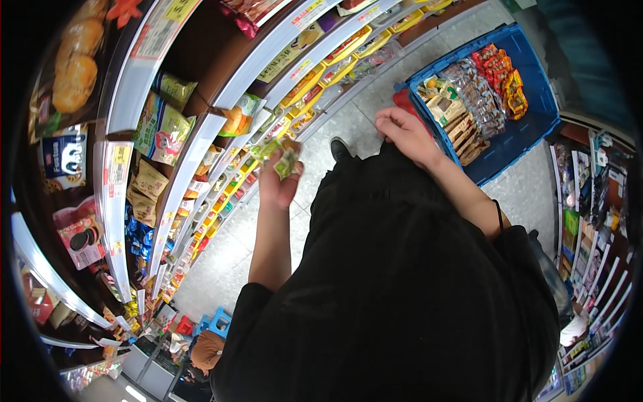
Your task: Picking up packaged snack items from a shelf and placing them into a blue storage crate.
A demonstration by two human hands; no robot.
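My left hand [282, 182] is closed on small green and clear snack packets [285, 160] in front of the lower shelves. Several packets may be in it; their number is unclear. My right hand [404, 131] hangs beside the blue plastic crate [535, 133], its fingers loosely curled, with nothing visible in them. Inside the crate lie brown paper-look snack bags [454, 123], clear-wrapped packets [482, 95] and red and yellow snack bags [502, 80]. An orange and green snack bag [241, 116] stands on the shelf above my left hand.
Store shelves [216, 135] with snack bags and yellow bins [306, 85] curve along the left. More shelving [582, 216] stands at the right, with another person [550, 281] near it. A person in a brown cap [207, 350] and a blue stool [220, 321] are at the lower left.
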